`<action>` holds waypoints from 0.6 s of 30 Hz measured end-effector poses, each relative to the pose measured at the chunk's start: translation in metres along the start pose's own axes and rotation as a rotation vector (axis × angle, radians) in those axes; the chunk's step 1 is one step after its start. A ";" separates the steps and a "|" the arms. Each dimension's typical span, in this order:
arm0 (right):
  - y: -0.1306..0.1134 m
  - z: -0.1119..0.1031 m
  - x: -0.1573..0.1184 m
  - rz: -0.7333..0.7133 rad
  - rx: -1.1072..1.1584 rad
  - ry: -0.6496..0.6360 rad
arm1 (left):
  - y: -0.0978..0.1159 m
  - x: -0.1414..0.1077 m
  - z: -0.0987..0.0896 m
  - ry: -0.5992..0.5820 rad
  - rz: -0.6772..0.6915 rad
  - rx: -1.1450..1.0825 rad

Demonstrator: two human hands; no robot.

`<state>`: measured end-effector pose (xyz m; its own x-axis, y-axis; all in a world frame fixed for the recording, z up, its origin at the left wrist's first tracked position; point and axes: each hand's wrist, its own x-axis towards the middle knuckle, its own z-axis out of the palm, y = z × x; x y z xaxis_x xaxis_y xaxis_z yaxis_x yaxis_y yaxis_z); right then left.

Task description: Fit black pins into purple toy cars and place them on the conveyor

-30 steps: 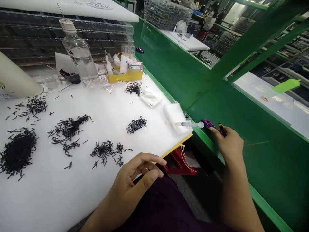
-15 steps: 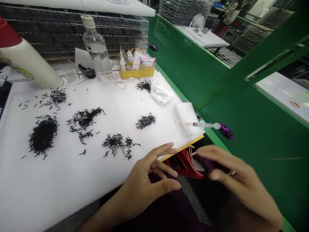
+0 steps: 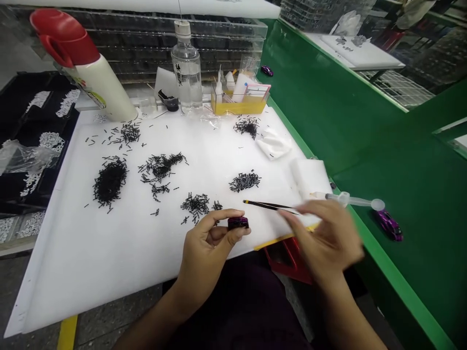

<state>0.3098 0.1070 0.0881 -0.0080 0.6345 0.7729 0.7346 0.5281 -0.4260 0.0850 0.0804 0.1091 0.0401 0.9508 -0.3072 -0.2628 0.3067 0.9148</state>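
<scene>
Pinched between the fingertips and thumb of my left hand (image 3: pixel 204 257) is a small dark purple toy car (image 3: pixel 238 223), seen edge-on just above the white work board (image 3: pixel 153 262). My right hand (image 3: pixel 324 238), blurred by motion, grips black tweezers (image 3: pixel 268 205) to the right of the car. Their yellow-marked end points left, and their two arms spread apart toward my fingers. Beyond my left hand lies a pile of tiny black parts (image 3: pixel 195 205); another pile (image 3: pixel 245 181) sits farther right.
A syringe (image 3: pixel 346 199) lies across a white foam block (image 3: pixel 312 177) at the right edge. A second purple toy car (image 3: pixel 388 224) rests on the green ledge. At the back stand a clear bottle (image 3: pixel 189 73), a yellow tray (image 3: pixel 239 104) and a red-capped bottle (image 3: pixel 105 87).
My left hand, empty before, now pinches the toy car. My right hand has moved from the red stool up over the board's edge and now shows tweezers. The camera view has turned left.
</scene>
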 end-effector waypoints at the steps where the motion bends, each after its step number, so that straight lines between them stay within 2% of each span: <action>1: 0.004 -0.004 -0.002 0.021 -0.006 0.210 | -0.001 0.002 0.000 -0.015 0.003 0.000; 2: 0.009 -0.007 -0.003 0.079 0.000 0.364 | -0.002 0.004 0.000 -0.024 0.005 0.000; 3: 0.015 -0.009 -0.003 0.167 0.017 0.425 | -0.002 0.005 0.000 -0.029 0.008 0.002; 4: 0.021 -0.011 -0.002 0.270 0.041 0.395 | -0.003 0.006 0.000 -0.028 0.014 0.006; 6: 0.031 -0.010 0.001 0.415 0.067 0.221 | -0.004 0.008 0.001 -0.025 0.021 0.018; 7: 0.033 -0.009 0.002 0.436 0.092 0.183 | -0.004 0.008 0.001 -0.023 0.023 0.020; 8: 0.032 -0.008 0.004 0.429 0.139 0.210 | -0.005 0.008 0.001 -0.024 0.027 0.019; 11: 0.009 -0.007 0.012 0.417 0.375 0.401 | -0.006 0.008 0.003 -0.038 0.040 -0.002; 12: -0.002 -0.008 0.015 0.441 0.492 0.416 | -0.007 0.008 0.003 -0.043 0.044 -0.008; 13: -0.014 -0.011 0.018 0.470 0.617 0.386 | -0.007 0.008 0.004 -0.049 0.046 -0.013; 14: -0.025 -0.013 0.021 0.498 0.743 0.298 | -0.007 0.008 0.005 -0.053 0.046 -0.016; 16: -0.043 -0.017 0.027 0.508 1.011 0.042 | -0.007 0.008 0.007 -0.052 0.056 -0.015; 18: -0.054 -0.018 0.031 0.441 1.218 -0.215 | -0.007 0.008 0.008 -0.045 0.083 -0.002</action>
<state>0.2821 0.0877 0.1441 -0.1162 0.9006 0.4188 -0.3756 0.3505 -0.8580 0.0948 0.0863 0.1028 0.0615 0.9739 -0.2187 -0.2687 0.2272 0.9361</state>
